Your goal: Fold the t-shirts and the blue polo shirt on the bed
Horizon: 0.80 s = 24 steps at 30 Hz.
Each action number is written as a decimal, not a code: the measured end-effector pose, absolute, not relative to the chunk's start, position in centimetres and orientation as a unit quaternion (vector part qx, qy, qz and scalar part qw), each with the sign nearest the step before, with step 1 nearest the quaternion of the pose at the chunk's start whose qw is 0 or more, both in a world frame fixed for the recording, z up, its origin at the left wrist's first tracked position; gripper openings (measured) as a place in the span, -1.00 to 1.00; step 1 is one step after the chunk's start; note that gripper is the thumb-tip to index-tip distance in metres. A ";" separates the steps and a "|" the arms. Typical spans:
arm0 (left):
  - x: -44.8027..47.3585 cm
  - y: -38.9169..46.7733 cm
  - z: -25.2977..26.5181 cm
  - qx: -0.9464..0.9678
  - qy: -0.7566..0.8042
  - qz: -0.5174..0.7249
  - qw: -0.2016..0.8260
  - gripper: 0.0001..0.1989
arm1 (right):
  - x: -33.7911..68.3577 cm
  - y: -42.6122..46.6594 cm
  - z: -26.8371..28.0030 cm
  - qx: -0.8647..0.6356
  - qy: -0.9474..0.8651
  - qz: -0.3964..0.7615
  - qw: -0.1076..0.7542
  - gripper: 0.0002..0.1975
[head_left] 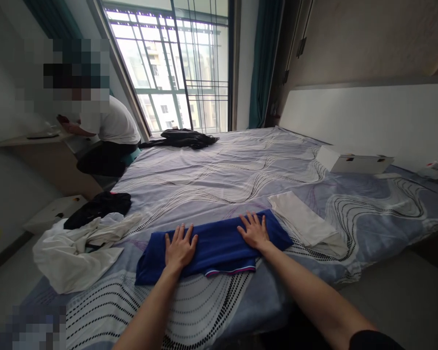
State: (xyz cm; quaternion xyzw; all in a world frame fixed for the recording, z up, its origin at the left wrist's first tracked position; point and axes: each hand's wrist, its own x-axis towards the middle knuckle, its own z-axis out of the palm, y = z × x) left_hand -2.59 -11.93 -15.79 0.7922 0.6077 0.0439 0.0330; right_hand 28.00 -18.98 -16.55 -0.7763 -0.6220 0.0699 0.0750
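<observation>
A blue garment (215,245), folded into a long strip, lies across the near side of the bed. A narrow white and pink trim shows along its near edge. My left hand (180,248) rests flat on its left part with the fingers spread. Toward the other end, my right hand (254,231) also presses flat on the cloth, fingers apart. Just right of the garment is a folded white cloth (306,221). To the left lie crumpled white clothes (83,253), with a black garment (100,209) behind them.
The patterned bed sheet (222,175) stretches back toward the window. Black clothing (184,138) lies at the bed's far edge. A white box (354,162) stands at the right by the headboard (368,112). Another person (115,121) sits at a desk (40,141) on the left.
</observation>
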 end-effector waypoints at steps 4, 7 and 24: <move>-3.7 -12.6 -14.6 0.746 0.664 0.053 0.010 -0.39 | 32.4 -20.2 -15.5 -0.827 -0.559 0.042 0.032 -0.40; -1.6 -13.7 -14.1 0.703 0.705 0.091 0.001 -0.40 | 29.1 -20.0 -14.3 -0.862 -0.505 0.007 0.039 -0.39; -9.3 -13.0 -16.1 0.723 0.688 0.065 -0.017 -0.39 | 28.4 -19.8 -17.3 -0.796 -0.599 0.060 0.061 -0.35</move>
